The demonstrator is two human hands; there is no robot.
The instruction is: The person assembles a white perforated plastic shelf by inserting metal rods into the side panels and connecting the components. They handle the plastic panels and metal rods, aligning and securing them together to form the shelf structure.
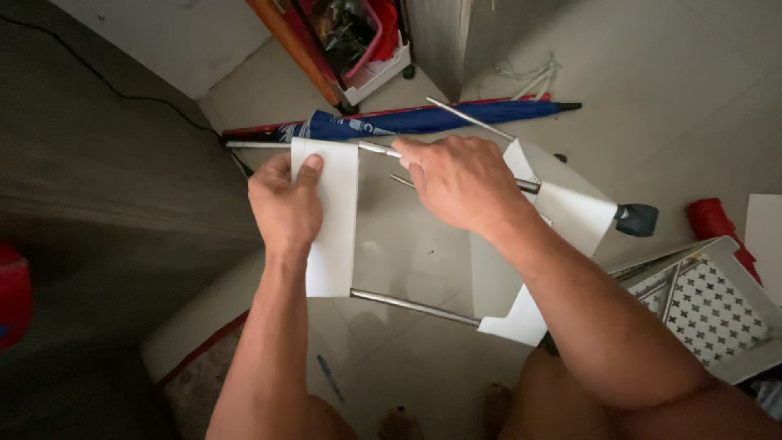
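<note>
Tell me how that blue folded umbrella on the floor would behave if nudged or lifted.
The blue umbrella is long and round, so it would probably roll on the smooth floor tiles. Its furled cloth looks soft, yet the shaft likely keeps it stiff. It seems light.

left hand (285, 205): gripping the left panel (332, 216), thumb on top
right hand (460, 181): on the upper rod (376, 149), between left panel and right panel (533, 244)
lower rod (415, 308): joins both panels, nearer the body
umbrella (423, 119): on the floor, just behind the frame
perforated tray (713, 305): right of the frame
crate (358, 41): behind the umbrella
</note>
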